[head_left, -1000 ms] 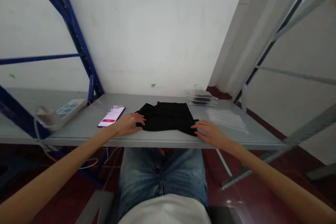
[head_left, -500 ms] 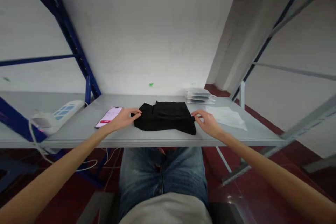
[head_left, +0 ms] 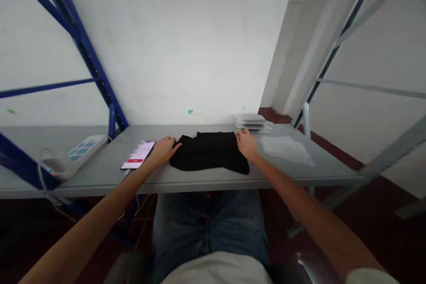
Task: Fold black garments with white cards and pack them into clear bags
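A folded piece of black cloth, probably a garment (head_left: 208,153), lies flat on the grey table in front of me. At its left edge is my left hand (head_left: 163,149), its thumb and fingers closed on the fabric. My right hand (head_left: 246,143) has its fingers closed at the upper right corner of the cloth. How much fabric sits under the fingers of either hand is hidden. To the left of my left hand lies a phone (head_left: 139,155) with a lit screen and a cable at its lower end.
Behind my right hand is a stack of flat white packets (head_left: 253,122). A thin white plastic sheet or bag (head_left: 286,149) lies right of the cloth. A white power strip (head_left: 83,151) rests on the left, by a blue rack post (head_left: 89,57). The table's front edge (head_left: 206,185) is close to me.
My right hand has moved up along the cloth's right side to its upper corner. My left hand has shifted slightly at the left edge. The top folded layer now lies flatter.
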Demonstrator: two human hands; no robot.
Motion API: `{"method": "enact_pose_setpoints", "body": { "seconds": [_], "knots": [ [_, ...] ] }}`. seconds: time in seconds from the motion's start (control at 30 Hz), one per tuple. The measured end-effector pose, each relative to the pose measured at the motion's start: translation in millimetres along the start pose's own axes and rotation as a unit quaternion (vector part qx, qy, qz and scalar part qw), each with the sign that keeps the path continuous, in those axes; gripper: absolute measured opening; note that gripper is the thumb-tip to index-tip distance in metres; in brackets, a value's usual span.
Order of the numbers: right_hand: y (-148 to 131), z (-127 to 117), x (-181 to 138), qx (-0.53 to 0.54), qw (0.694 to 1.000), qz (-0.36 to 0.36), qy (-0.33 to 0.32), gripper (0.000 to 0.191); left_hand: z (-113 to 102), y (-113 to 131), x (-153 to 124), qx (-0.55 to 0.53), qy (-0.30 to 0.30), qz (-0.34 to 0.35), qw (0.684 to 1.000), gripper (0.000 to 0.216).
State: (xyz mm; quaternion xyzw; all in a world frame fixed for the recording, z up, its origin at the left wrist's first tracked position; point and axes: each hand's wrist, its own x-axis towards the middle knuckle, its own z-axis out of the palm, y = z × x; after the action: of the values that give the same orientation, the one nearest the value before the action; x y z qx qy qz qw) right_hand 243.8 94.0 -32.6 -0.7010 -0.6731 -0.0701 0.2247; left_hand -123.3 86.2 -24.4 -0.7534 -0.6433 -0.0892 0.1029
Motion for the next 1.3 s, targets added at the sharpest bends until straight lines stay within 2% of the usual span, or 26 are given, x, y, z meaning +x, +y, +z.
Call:
{"method": "enact_pose_setpoints", "body": {
  "seconds": [0.1, 0.2, 0.3, 0.4, 0.47, 0.57, 0.7, 0.8, 0.87, 1.03, 1.13, 1.3],
  "knots": [
    [-8.6, -3.4, -5.9, 0.002, 0.998, -0.024, 0.058, 0.032, -3.1, 3.0, -6.0, 0.023, -0.021, -0.019, 0.999, 0.052],
    [-35.1, -5.3, -18.4, 0.036, 0.991, -0.104, 0.083, 0.034, -8.3, 4.3, -4.5, 0.036, -0.044, -0.054, 0.997, 0.059],
    [-77.4, 0.6, -35.2, 0.083, 0.974, -0.203, 0.049, 0.039, -13.9, 2.9, -0.4, 0.030, -0.053, -0.086, 0.994, 0.062],
    [-118.7, 13.0, -47.0, 0.122, 0.959, -0.255, -0.009, 0.055, -20.9, -0.3, 3.4, -0.003, -0.036, -0.090, 0.995, 0.058],
    [-138.0, 22.4, -50.4, 0.132, 0.956, -0.257, -0.051, 0.070, -25.3, -3.0, 6.0, -0.027, -0.013, -0.089, 0.996, 0.051],
    [-152.2, 35.6, -51.7, 0.138, 0.958, -0.227, -0.107, 0.087, -29.8, -6.8, 11.5, -0.068, 0.011, -0.086, 0.994, 0.040],
    [-154.1, 46.7, -52.3, 0.138, 0.960, -0.213, -0.120, 0.098, -34.3, -5.4, 23.0, -0.176, 0.016, -0.094, 0.980, 0.031],
    [-154.4, 48.9, -51.8, 0.135, 0.959, -0.215, -0.125, 0.099, -41.3, 8.6, 35.1, -0.299, 0.008, -0.122, 0.946, 0.021],
    [-156.4, 48.5, -51.1, 0.133, 0.959, -0.214, -0.130, 0.098, -47.4, 26.0, 44.6, -0.335, 0.019, -0.130, 0.933, 0.015],
    [-153.5, 38.6, -57.3, 0.124, 0.967, -0.204, -0.092, 0.096, -54.9, 87.2, 65.5, -0.288, 0.049, -0.095, 0.952, 0.011],
    [-132.5, 23.2, -70.8, 0.117, 0.974, -0.185, -0.062, 0.088, -49.9, 123.6, 69.5, -0.266, 0.047, -0.074, 0.960, 0.016],
    [-74.5, -7.5, -90.6, 0.122, 0.982, -0.145, -0.004, 0.063, -25.1, 172.7, 57.7, -0.244, 0.030, -0.035, 0.969, 0.020]
  ]
}}
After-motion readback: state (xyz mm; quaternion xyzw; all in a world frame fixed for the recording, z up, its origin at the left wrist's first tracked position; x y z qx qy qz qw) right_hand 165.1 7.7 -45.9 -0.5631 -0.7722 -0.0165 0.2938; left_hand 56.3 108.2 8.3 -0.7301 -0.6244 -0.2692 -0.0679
